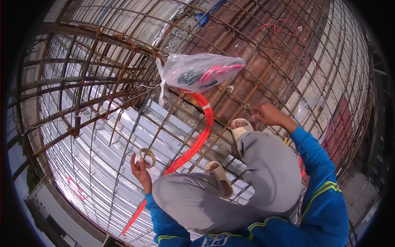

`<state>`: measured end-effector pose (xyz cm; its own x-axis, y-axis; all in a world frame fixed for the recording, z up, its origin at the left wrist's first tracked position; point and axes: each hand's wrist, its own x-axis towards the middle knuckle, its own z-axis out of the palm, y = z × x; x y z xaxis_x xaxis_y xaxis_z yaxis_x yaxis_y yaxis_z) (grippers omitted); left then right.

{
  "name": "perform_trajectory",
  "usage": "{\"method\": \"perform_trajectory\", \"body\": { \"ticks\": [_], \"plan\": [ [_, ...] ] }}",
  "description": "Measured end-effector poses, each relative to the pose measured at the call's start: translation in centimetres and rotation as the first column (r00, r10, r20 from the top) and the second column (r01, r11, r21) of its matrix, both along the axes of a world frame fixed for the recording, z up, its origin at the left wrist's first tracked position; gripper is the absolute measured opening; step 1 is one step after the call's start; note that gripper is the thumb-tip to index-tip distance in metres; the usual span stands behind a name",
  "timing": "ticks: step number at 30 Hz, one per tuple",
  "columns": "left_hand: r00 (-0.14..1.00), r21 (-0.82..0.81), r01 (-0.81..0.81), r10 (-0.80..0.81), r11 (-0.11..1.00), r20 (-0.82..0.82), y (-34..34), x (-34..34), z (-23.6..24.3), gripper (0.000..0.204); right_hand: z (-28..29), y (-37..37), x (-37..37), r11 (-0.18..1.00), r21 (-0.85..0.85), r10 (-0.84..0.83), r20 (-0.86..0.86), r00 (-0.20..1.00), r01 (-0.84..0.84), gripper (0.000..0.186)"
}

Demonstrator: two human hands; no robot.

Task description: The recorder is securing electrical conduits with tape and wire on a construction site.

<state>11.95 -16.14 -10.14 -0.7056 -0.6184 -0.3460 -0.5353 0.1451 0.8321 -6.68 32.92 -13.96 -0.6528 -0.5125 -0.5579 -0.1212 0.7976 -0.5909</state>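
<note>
A thin yellowish roll of tape (147, 157) is held at the fingertips of my left hand (141, 173), out over the silver metal sheeting. My right hand (267, 114) is low over the rebar grid, just beyond my right sandal (241, 127). Its fingers are curled, and whatever they may hold is too small to make out. Between my hands a bright red-orange bundle of tubing (210, 119) curves over the bars and passes beside my left leg. Past it, a knotted clear plastic bag (197, 72) with black and pink things inside lies against the rebar.
A rebar grid (263, 68) spans corrugated sheets, silver on the left and rusty brown ahead. At the left stands a cage of thick rusty bars (78, 82). Coiled clear wire (314, 109) lies to the right, thin red wire (284, 26) farther off, blue cloth (202, 18) at the far edge.
</note>
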Motion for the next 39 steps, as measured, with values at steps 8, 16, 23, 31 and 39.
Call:
{"method": "perform_trajectory", "body": {
  "ticks": [8, 16, 23, 31, 39],
  "plan": [
    [0.967, 0.093, 0.253, -0.248, 0.963, -0.059, 6.2, -4.3, 13.6, 0.042, 11.9, -2.3, 2.3, 0.95, -0.137, -0.269, 0.092, 0.959, 0.28, 0.03],
    [0.936, 0.548, 0.35, -0.302, 0.76, -0.179, 16.9, -4.3, 26.5, 0.044, 28.1, -11.6, 8.2, 0.602, -0.607, -0.504, 0.214, 0.837, 0.518, 0.045],
    [0.97, 0.879, 0.228, -0.171, 0.419, -0.171, 20.7, -2.3, 33.6, 0.045, 37.4, -9.7, 12.7, 0.253, -0.446, -0.295, 0.81, 0.507, 0.859, 0.043],
    [0.969, 0.886, 0.033, -0.233, 0.463, 0.085, 21.2, 2.7, 42.1, 0.046, 49.6, -13.3, 21.2, 0.733, -0.495, -0.432, 0.19, 0.881, 0.466, 0.04],
    [-0.114, 0.426, 0.895, -0.853, 0.135, 0.509, 2.9, 17.6, 39.4, 0.041, 51.3, 2.2, 31.2, 0.559, -0.088, -0.829, -0.027, 0.559, 0.825, 0.031]
  ]
}}
